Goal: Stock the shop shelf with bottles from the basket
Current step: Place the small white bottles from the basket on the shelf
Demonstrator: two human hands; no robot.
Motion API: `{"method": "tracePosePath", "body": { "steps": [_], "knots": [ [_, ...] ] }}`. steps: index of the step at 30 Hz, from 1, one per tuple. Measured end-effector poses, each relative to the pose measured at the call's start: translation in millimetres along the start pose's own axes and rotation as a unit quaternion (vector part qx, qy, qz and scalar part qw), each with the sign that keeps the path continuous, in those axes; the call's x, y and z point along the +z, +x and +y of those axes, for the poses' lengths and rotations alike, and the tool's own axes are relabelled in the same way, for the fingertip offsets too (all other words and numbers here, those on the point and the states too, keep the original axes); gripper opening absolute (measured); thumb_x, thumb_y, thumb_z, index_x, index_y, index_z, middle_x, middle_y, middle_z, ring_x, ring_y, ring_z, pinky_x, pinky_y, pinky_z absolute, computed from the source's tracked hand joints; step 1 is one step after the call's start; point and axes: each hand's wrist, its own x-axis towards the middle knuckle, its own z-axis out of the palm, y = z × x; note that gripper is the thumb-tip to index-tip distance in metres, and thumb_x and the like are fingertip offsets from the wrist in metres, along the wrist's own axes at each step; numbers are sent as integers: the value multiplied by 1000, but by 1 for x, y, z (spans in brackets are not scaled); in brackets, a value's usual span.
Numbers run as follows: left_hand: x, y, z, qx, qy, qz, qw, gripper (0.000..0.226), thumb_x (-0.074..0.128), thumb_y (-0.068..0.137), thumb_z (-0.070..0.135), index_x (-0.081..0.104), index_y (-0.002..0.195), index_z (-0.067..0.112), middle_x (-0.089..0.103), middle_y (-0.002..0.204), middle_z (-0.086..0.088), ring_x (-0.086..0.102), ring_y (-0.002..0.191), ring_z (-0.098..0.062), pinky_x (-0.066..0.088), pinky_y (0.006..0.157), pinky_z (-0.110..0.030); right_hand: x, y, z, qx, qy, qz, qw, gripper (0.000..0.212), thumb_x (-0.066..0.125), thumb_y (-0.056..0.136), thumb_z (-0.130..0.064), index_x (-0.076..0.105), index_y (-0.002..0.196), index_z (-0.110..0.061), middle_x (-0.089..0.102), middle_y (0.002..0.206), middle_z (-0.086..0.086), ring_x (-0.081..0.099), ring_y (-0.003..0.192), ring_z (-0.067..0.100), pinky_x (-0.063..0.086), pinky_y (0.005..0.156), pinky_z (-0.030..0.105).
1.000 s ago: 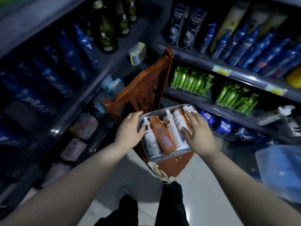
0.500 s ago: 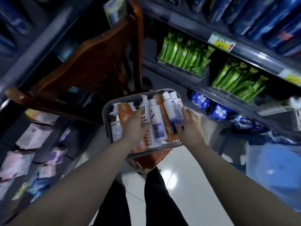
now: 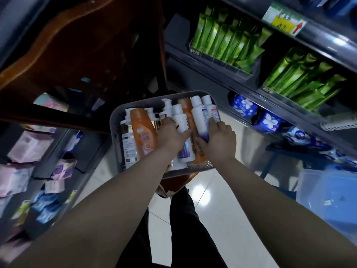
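Reaching into basket: both hands down among the bottles, none lifted clear yet
Left hand: thumb laid across slim white bottle, fingers curled down on its far side; narrow pinch grip
Right hand: forefinger stretched along white bottle with purple base, thumb hooked round its near side; holding, not raised
Basket: grey, set on seat of wooden chair; near edge appears to overhang the seat front; bottles lying flat, packed side by side, touching
Neighbours: orange bottle and pump bottle left of the left hand; second orange bottle between the two gripped ones, mostly covered
Shelf: to the right, green sachets above, blue packs below; free slot for bottles not in view
Risk 1: tight packing; pulling one bottle up likely to drag or roll a neighbour, pump heads apt to catch
Risk 2: one bottle per hand, no hand left to steady the basket; any downward press on the near edge could tip it off the seat
Risk 3: smooth plastic, one-handed grips; a slip would mean a drop onto glossy tiled floor
Risk 4: dim light, labels hard to read; wrong slot or wrong facing possible
Precaution: lift straight up, one at a time if the basket shifts
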Motion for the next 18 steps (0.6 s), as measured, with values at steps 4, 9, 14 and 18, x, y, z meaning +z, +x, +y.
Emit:
{"method": "tracePosePath", "body": {
  "steps": [4, 9, 14, 18],
  "knots": [
    [-4, 2, 3, -47, -49, -39, 997, 60, 70, 83, 33, 43, 130, 9, 58, 125, -9, 57, 112, -27, 40, 77, -26, -2, 1, -6, 23, 28, 6, 999, 64, 55, 85, -47, 44, 135, -8, 56, 117, 17, 54, 101, 34, 43, 81, 40],
    [-18, 1, -10, -70, -170, -80, 980, 44, 69, 84, 26, 55, 124, 13, 63, 114, -3, 62, 99, -22, 49, 81, -31, -10, -6, -13, 41, 136, 12, 990, 58, 60, 82, -35, 48, 134, -11, 57, 116, 14, 56, 101, 32, 47, 82, 39],
    [-52, -5, -22, -32, -284, -97, 953, 32, 68, 87, 24, 52, 115, 19, 63, 112, 2, 61, 101, -17, 49, 91, -36, -37, -16, -25, 81, 398, -33, 913, 43, 62, 83, -34, 56, 124, -24, 63, 103, -3, 62, 92, 19, 54, 81, 38],
    [-87, -18, -22, -3, -353, -92, 931, 36, 65, 90, 23, 49, 121, 17, 62, 120, -4, 61, 109, -23, 48, 98, -45, -73, -25, -43, 88, 545, -77, 830, 33, 59, 92, -18, 58, 124, -25, 67, 103, -9, 65, 93, 11, 54, 82, 32]
  ]
}}
